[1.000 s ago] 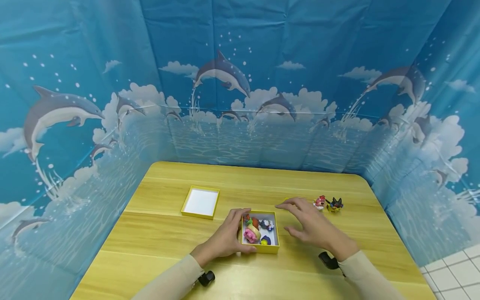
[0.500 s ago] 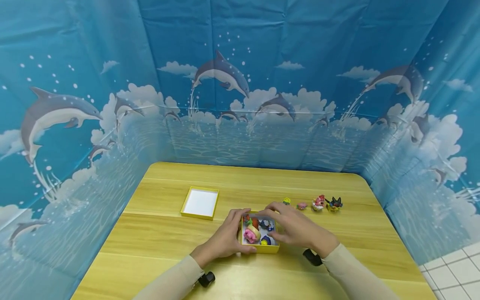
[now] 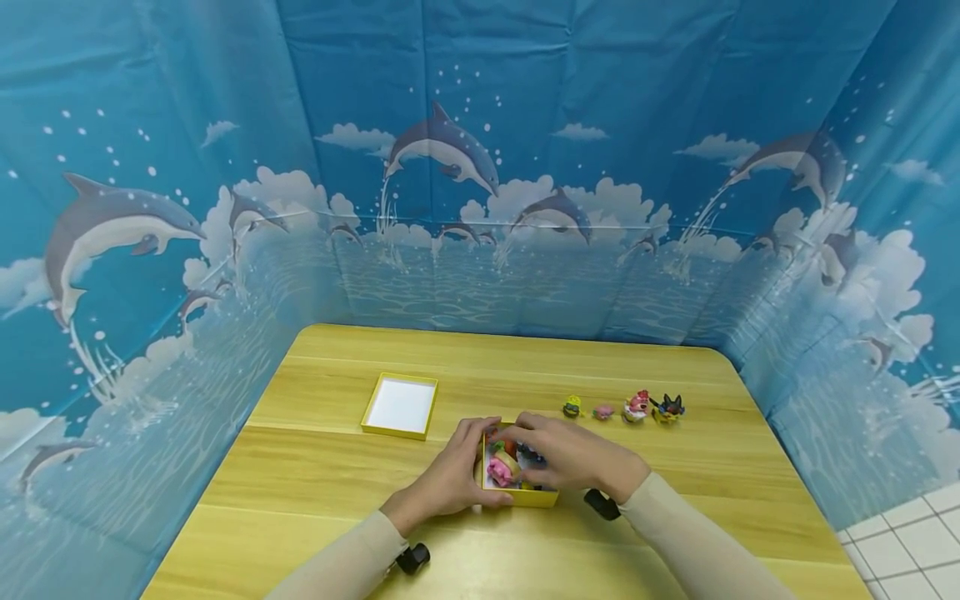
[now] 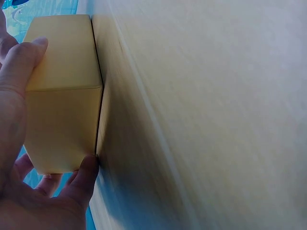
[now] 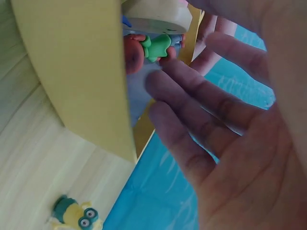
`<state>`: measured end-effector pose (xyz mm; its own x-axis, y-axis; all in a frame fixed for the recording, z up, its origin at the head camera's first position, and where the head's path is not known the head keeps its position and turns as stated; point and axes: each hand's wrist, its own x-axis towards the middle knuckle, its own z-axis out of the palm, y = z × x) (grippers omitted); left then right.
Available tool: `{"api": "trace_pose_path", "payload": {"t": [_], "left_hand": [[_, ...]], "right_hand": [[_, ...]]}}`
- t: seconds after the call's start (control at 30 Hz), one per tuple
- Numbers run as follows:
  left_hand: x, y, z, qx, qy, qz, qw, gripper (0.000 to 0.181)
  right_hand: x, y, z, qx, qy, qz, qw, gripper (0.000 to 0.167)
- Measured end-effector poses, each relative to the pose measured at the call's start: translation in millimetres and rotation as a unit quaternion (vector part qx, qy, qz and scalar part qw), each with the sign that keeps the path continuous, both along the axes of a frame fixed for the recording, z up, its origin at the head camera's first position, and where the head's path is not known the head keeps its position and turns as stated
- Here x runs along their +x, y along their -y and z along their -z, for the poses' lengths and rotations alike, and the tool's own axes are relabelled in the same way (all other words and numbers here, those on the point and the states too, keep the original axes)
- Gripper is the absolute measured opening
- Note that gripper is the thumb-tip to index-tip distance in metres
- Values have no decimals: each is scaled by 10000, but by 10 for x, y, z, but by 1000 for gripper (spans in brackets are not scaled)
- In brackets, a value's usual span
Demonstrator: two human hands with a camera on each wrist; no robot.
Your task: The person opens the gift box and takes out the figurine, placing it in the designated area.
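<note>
Where a dolphin-print curtain rises along the far side of the wood-grain table, the left hand grips the left side of a yellow box. The right hand, fingers loosely spread, reaches over the box's opening. A white-lined yellow lid lies far left. Inside the box is a pink-and-cream figurine; far right are a cat-eared figurine, a red-and-white figurine, a Minion figurine and a tiny pink figurine.

- Box in the left hand: smooth, matt card.
- Lid beyond that hand: card, matt inside.
- Figures by the right hand: smooth, plastic-looking.
- Worktop beneath both: wood-grained, glossy.
- Curtain beyond: creased, shiny, plastic-looking.
- Sleeves behind: matt cloth.
</note>
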<state>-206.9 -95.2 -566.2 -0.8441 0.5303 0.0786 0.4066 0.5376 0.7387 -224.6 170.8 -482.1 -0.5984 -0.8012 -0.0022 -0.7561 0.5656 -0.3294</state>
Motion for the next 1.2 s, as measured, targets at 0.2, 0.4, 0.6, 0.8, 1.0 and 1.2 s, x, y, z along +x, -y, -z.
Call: {"api": "trace_pose_path", "payload": {"t": [0.2, 0.4, 0.6, 0.8, 1.0, 1.2], "left_hand": [[-12, 11, 6, 35, -65, 2, 10000, 123], [-12, 22, -12, -2, 0, -8, 10000, 124], [-13, 28, 1, 53, 123, -22, 9999, 123], [0, 12, 19, 128, 162, 11, 9998, 123], [-6, 7, 2, 84, 148, 36, 9998, 123], [-20, 1, 1, 77, 89, 40, 9999, 123]], "right_hand": [[-64, 86, -14, 16, 519, -131, 9986, 44], [-133, 162, 22, 50, 978, -190, 9950, 38], [-199, 223, 83, 64, 1234, -274, 9920, 39], [-223, 240, 88, 44, 1323, -358, 9905, 38], [-237, 251, 69, 55, 1330, -420, 9902, 36], [-246, 253, 59, 67, 1377, -374, 9897, 36]]}}
